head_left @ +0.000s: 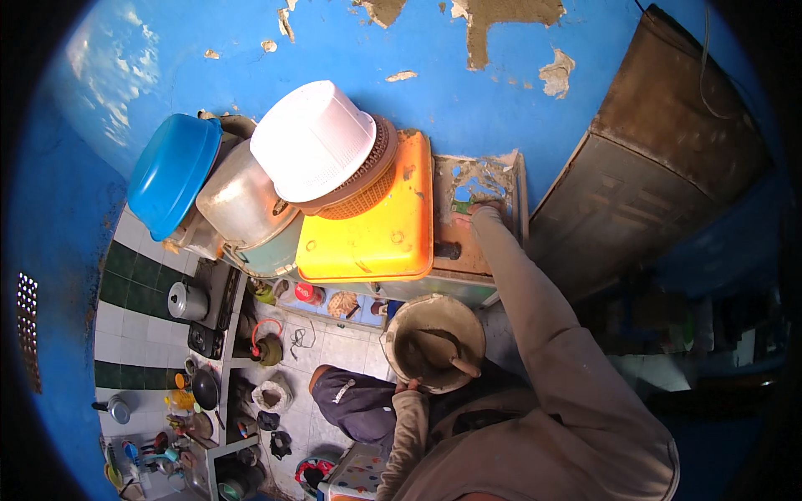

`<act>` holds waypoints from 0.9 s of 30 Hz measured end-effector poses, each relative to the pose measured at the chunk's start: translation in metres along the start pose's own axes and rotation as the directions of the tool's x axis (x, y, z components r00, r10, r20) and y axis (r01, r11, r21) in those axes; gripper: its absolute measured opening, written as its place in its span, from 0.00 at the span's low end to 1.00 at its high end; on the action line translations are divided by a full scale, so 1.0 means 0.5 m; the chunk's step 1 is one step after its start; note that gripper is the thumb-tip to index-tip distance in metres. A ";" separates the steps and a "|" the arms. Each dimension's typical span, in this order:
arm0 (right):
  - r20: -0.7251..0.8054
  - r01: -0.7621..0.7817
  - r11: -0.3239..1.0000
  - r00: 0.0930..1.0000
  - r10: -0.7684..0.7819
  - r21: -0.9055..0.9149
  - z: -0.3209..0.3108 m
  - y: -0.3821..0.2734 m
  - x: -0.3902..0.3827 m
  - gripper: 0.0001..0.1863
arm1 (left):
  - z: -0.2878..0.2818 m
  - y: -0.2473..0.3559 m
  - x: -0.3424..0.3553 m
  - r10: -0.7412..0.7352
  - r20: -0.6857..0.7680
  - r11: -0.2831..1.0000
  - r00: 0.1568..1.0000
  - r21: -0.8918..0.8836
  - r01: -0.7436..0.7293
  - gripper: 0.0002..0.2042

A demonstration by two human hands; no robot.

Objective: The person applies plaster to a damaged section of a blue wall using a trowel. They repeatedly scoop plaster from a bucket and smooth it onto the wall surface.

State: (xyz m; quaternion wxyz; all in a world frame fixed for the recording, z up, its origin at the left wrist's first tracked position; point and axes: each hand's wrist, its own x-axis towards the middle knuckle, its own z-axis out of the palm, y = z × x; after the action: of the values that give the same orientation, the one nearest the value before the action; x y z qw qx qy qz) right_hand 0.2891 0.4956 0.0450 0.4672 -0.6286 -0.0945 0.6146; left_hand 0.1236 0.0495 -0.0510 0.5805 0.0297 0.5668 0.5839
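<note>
My left hand (408, 387) grips the near rim of a pale bucket (401, 315) in front of my body. Inside the bucket are grey-brown mortar and a tool with a wooden handle (465, 366), its handle resting over the rim. My right arm stretches far forward, and my right hand (485, 207) reaches down to the right end of a cabinet top (474, 260). Its fingers look closed around something partly hidden, with a small green piece (461, 206) showing beside them. Broken plaster bits (493, 174) lie just beyond that hand.
A yellow tub (359, 246), a white basket (309, 150), a metal pot (242, 192) and a blue basin (171, 175) crowd the cabinet. A tall brown cabinet (635, 167) stands right. Kitchenware fills the left counter. The blue wall (334, 50) has peeled patches.
</note>
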 end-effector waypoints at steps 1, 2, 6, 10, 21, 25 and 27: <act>-0.002 0.004 1.000 1.000 -0.004 0.015 0.009 0.002 0.032 0.18 | -0.013 -0.023 0.012 0.052 0.016 0.998 0.999 -0.047 -0.051 0.24; 0.003 0.010 0.999 1.000 -0.010 0.031 0.022 -0.006 0.056 0.18 | -0.015 -0.024 0.011 0.028 0.017 0.999 0.999 -0.042 -0.027 0.22; 0.035 -0.053 0.990 0.998 0.049 0.130 0.034 -0.031 0.143 0.21 | -0.011 -0.022 0.000 0.065 0.035 0.996 0.997 -0.064 -0.062 0.18; 0.085 -0.122 0.973 0.991 0.107 0.194 0.037 -0.049 0.208 0.25 | 0.002 -0.014 -0.002 0.092 0.036 0.993 0.995 -0.082 -0.088 0.21; 0.078 0.037 0.987 0.996 -0.050 0.156 0.010 -0.068 -0.009 0.17 | 0.008 0.004 -0.004 0.018 -0.012 0.999 1.000 0.037 -0.018 0.18; 0.052 0.213 0.976 0.976 -0.210 -0.055 -0.007 -0.070 -0.088 0.14 | -0.003 0.000 -0.004 -0.005 0.008 1.000 1.000 -0.026 0.005 0.16; 0.099 0.331 0.931 0.943 -0.319 -0.153 -0.025 -0.055 -0.118 0.12 | -0.006 -0.008 0.003 0.036 0.016 0.998 0.999 -0.060 -0.035 0.16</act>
State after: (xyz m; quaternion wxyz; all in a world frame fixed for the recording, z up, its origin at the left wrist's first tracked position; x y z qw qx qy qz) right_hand 0.2993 0.4639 0.1023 0.5043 -0.6185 -0.2652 0.5411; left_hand 0.1237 0.0475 -0.0561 0.5754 0.0274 0.5437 0.6104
